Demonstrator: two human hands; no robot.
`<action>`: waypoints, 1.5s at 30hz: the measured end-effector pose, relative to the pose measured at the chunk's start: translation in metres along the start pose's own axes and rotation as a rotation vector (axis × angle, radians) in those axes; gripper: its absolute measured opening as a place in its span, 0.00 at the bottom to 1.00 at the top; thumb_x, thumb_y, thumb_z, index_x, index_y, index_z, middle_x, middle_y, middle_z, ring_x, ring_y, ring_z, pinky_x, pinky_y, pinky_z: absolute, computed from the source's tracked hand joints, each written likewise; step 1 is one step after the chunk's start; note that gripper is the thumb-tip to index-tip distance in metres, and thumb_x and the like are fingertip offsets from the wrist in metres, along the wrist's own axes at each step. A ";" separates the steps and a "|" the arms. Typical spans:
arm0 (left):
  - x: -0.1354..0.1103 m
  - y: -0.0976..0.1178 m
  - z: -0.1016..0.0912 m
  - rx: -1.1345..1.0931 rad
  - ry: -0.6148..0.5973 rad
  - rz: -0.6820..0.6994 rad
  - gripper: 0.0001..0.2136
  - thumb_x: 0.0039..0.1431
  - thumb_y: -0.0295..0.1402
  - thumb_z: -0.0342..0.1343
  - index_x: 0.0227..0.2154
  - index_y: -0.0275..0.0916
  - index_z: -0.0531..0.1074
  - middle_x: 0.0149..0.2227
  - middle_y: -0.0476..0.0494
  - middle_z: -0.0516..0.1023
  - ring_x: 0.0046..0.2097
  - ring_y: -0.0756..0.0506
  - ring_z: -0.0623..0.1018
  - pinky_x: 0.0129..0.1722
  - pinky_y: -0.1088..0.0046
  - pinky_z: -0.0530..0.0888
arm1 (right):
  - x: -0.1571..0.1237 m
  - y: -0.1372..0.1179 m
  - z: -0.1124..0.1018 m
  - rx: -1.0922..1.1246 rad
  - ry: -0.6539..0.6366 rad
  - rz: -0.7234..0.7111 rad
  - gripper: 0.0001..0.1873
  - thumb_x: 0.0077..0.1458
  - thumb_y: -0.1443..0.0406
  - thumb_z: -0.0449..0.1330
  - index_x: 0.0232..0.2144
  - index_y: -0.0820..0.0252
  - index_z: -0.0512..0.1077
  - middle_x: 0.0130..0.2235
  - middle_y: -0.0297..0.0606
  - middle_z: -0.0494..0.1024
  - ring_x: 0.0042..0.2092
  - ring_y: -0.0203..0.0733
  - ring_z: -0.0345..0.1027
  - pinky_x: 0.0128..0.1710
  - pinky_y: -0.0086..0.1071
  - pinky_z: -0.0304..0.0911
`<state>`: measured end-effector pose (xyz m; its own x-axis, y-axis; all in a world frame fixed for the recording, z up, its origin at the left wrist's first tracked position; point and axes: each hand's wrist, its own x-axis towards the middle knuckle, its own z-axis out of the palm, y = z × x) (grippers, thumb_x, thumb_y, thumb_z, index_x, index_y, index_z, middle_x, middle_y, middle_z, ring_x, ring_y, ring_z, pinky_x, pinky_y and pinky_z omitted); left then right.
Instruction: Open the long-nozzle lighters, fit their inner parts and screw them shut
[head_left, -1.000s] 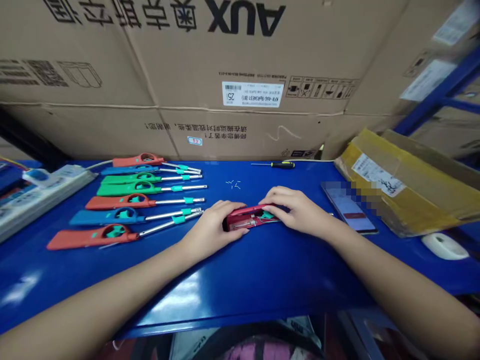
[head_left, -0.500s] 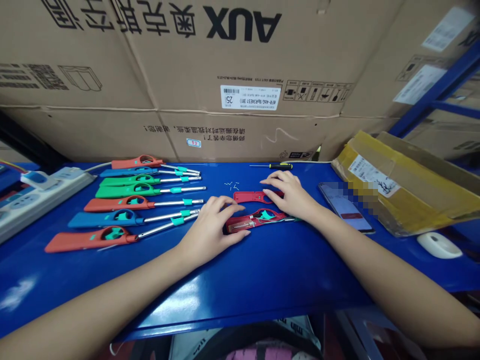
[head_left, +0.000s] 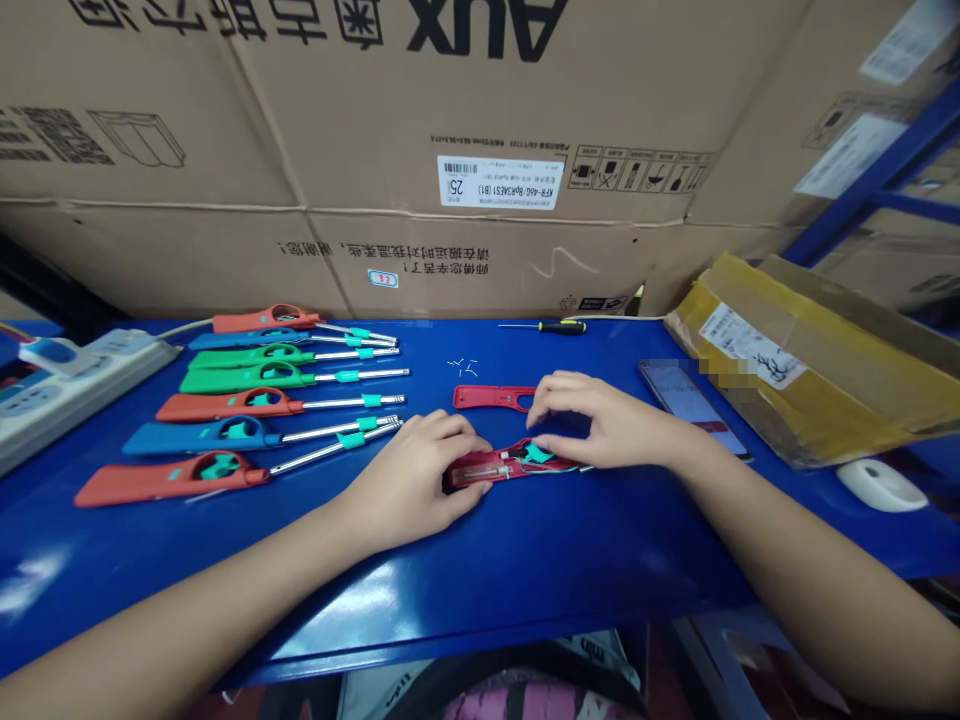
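Note:
An opened red lighter body (head_left: pixel 499 464) with a teal trigger and exposed insides lies on the blue table (head_left: pixel 525 560). My left hand (head_left: pixel 416 475) curls over its handle end and pins it down. My right hand (head_left: pixel 600 420) rests its fingertips on the trigger end of the same body. Its red cover half (head_left: pixel 491 397) lies flat just behind, free of both hands. A few tiny white screws (head_left: pixel 463 367) sit beyond it.
Several assembled long-nozzle lighters (head_left: pixel 247 405) in red, blue and green lie in a row at the left. A power strip (head_left: pixel 52 385) sits far left, a screwdriver (head_left: pixel 559 326) at the back, a phone (head_left: pixel 690 400), a taped carton (head_left: pixel 810 370) and a white mouse (head_left: pixel 877 485) at the right. Big cardboard boxes (head_left: pixel 375 150) wall the back.
My right hand lifted the red cover half off the lighter, laid it on the table behind, then came back to the opened body. My left hand stayed on the handle.

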<state>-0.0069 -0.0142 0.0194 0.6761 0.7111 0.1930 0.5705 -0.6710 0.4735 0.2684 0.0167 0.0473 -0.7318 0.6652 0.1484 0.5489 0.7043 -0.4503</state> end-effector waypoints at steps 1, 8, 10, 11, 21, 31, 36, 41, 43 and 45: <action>0.000 0.000 0.000 0.005 0.001 -0.006 0.11 0.62 0.35 0.60 0.47 0.43 0.75 0.43 0.45 0.77 0.45 0.41 0.74 0.45 0.60 0.71 | -0.001 -0.004 -0.002 0.033 -0.055 0.000 0.08 0.61 0.61 0.62 0.41 0.57 0.76 0.43 0.38 0.77 0.45 0.41 0.70 0.49 0.36 0.63; 0.002 -0.002 0.004 -0.031 0.012 -0.024 0.12 0.62 0.36 0.61 0.47 0.43 0.76 0.43 0.45 0.77 0.44 0.42 0.74 0.45 0.60 0.72 | -0.004 -0.011 -0.004 0.159 -0.214 0.132 0.09 0.60 0.62 0.63 0.42 0.59 0.75 0.38 0.36 0.74 0.36 0.37 0.67 0.37 0.32 0.63; 0.003 -0.003 0.004 -0.039 0.014 -0.020 0.12 0.62 0.36 0.61 0.47 0.43 0.76 0.43 0.45 0.77 0.44 0.42 0.74 0.45 0.60 0.72 | -0.003 -0.011 -0.004 0.185 -0.186 0.169 0.08 0.60 0.62 0.63 0.41 0.59 0.74 0.35 0.34 0.74 0.33 0.35 0.66 0.33 0.30 0.62; 0.003 -0.002 0.004 -0.043 0.013 -0.018 0.12 0.62 0.36 0.61 0.48 0.43 0.76 0.43 0.45 0.77 0.44 0.42 0.74 0.45 0.60 0.72 | -0.003 -0.010 -0.004 0.201 -0.166 0.191 0.07 0.61 0.62 0.62 0.40 0.59 0.73 0.32 0.33 0.74 0.31 0.35 0.66 0.30 0.29 0.62; 0.002 -0.003 0.005 -0.060 0.036 0.003 0.12 0.63 0.36 0.60 0.48 0.42 0.76 0.44 0.43 0.78 0.46 0.41 0.75 0.47 0.59 0.73 | 0.004 0.004 0.012 0.079 0.175 0.239 0.10 0.61 0.61 0.61 0.43 0.58 0.75 0.44 0.42 0.76 0.40 0.41 0.69 0.42 0.36 0.65; 0.005 -0.008 0.010 -0.065 0.051 0.007 0.13 0.64 0.37 0.61 0.50 0.44 0.76 0.45 0.44 0.78 0.47 0.41 0.75 0.49 0.59 0.73 | -0.001 -0.016 0.008 -0.021 -0.081 0.103 0.07 0.62 0.61 0.62 0.41 0.57 0.73 0.41 0.38 0.76 0.39 0.40 0.68 0.38 0.34 0.62; 0.005 -0.005 0.011 -0.074 0.065 0.001 0.12 0.63 0.36 0.61 0.49 0.44 0.73 0.46 0.44 0.78 0.47 0.41 0.75 0.50 0.58 0.72 | 0.000 -0.022 0.013 -0.037 -0.055 0.155 0.08 0.60 0.62 0.64 0.41 0.57 0.73 0.42 0.38 0.77 0.39 0.41 0.69 0.37 0.33 0.62; 0.006 -0.003 0.011 -0.073 0.061 0.002 0.08 0.64 0.35 0.60 0.44 0.43 0.74 0.44 0.45 0.78 0.45 0.42 0.74 0.48 0.59 0.72 | -0.001 -0.031 0.016 -0.046 0.002 0.211 0.03 0.58 0.67 0.64 0.36 0.57 0.73 0.36 0.35 0.78 0.34 0.39 0.68 0.33 0.33 0.58; 0.006 -0.004 0.011 -0.074 0.062 0.006 0.07 0.64 0.36 0.60 0.44 0.43 0.75 0.44 0.44 0.78 0.46 0.41 0.74 0.48 0.59 0.72 | -0.002 -0.031 0.015 -0.030 0.027 0.207 0.02 0.58 0.68 0.63 0.35 0.56 0.73 0.35 0.34 0.78 0.34 0.38 0.68 0.34 0.32 0.59; 0.006 -0.004 0.011 -0.082 0.067 0.005 0.07 0.63 0.35 0.60 0.43 0.43 0.75 0.44 0.44 0.78 0.46 0.41 0.74 0.49 0.59 0.72 | -0.002 -0.028 0.013 -0.010 0.079 0.213 0.01 0.60 0.67 0.63 0.34 0.56 0.73 0.35 0.33 0.78 0.34 0.37 0.68 0.34 0.32 0.61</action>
<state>0.0003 -0.0098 0.0091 0.6447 0.7220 0.2510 0.5255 -0.6571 0.5404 0.2490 -0.0073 0.0485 -0.5655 0.8161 0.1193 0.6919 0.5481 -0.4700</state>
